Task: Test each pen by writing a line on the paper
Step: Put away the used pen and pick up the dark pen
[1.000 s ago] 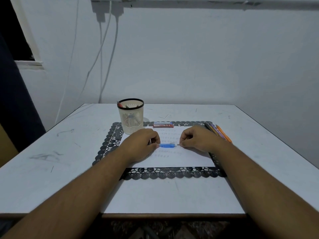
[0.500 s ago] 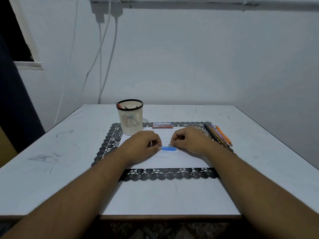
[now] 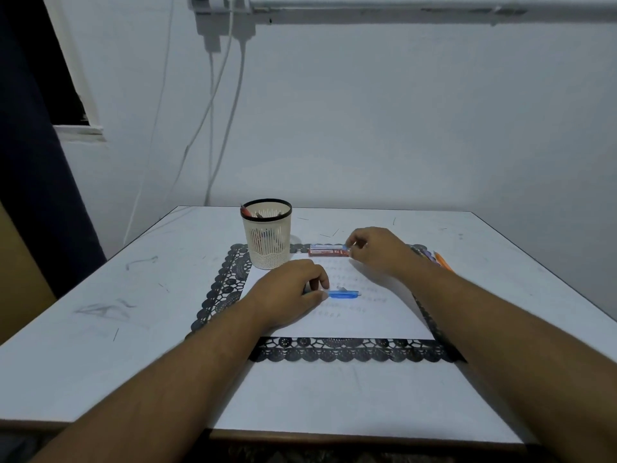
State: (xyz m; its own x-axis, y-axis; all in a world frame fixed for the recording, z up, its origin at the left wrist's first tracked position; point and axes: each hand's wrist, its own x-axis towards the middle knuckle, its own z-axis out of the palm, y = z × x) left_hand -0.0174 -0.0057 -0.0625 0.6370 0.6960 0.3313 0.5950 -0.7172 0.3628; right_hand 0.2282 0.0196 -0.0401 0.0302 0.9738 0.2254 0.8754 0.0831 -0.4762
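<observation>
Left hand (image 3: 290, 292) rests knuckles-up on the paper (image 3: 337, 305), over its left half. Fingers curled; thumb and forefinger pinch one end of a blue pen (image 3: 344, 294). The pen lies flat and roughly parallel to the near edge of the table (image 3: 100, 295), its free end sticking out to the right of the hand toward the middle of the sheet. Faint rows of marks cross the paper around and beyond the pen.

Right hand (image 3: 377, 250) is at the far edge of the paper, well apart from the blue pen. Fingers curled, tips closed on a small pale piece (image 3: 353, 244) too small to identify, at the right end of a red pen (image 3: 329, 251) that lies along the far edge of the sheet; whether the fingers touch that pen cannot be told.

Paper sits on a black lace mat (image 3: 350, 350) at the centre of the table. Mesh pen cup (image 3: 267, 238) stands at the mat's far-left corner, pens inside. More pens, orange and purple (image 3: 440, 259), lie at the mat's far-right corner, partly hidden behind the right wrist.
</observation>
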